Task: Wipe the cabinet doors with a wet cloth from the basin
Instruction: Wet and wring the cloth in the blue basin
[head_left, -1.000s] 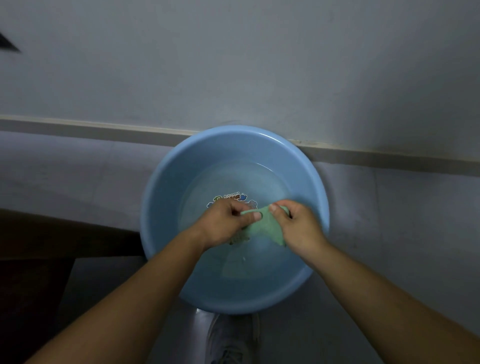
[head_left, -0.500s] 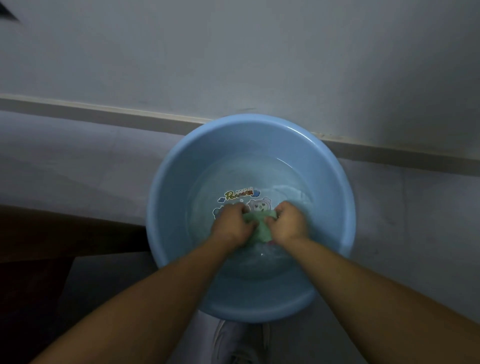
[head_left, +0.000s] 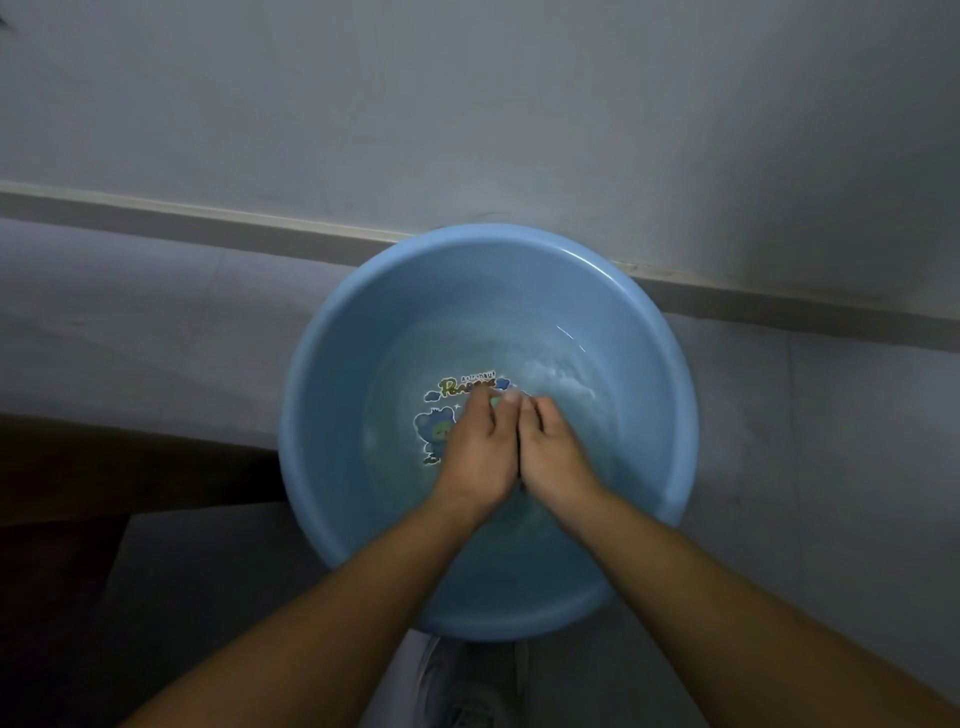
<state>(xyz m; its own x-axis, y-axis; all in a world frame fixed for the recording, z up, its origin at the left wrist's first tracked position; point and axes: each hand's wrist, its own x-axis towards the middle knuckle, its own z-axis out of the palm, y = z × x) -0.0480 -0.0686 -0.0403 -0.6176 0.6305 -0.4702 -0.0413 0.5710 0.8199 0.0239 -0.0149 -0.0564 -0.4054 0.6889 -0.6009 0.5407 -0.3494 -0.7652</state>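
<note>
Now left hand (head_left: 475, 457) and right hand (head_left: 553, 457) have closed together, seemingly wringing the small green cloth (head_left: 496, 401) in the round blue plastic basin (head_left: 311, 405), nearly ready for wiping.

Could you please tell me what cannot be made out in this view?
Head view:
Cloth: mostly hidden between left hand and right hand; grip unclear.
Basin print: partly covered by left hand, lettering blurred.
Shoe: cut off by bottom edge.
Cabinet doors: out of frame.

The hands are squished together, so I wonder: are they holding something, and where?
Both the left hand and the right hand squeeze the green cloth between them in the basin. Only a scrap shows by the fingers; the rest is hidden.
</note>
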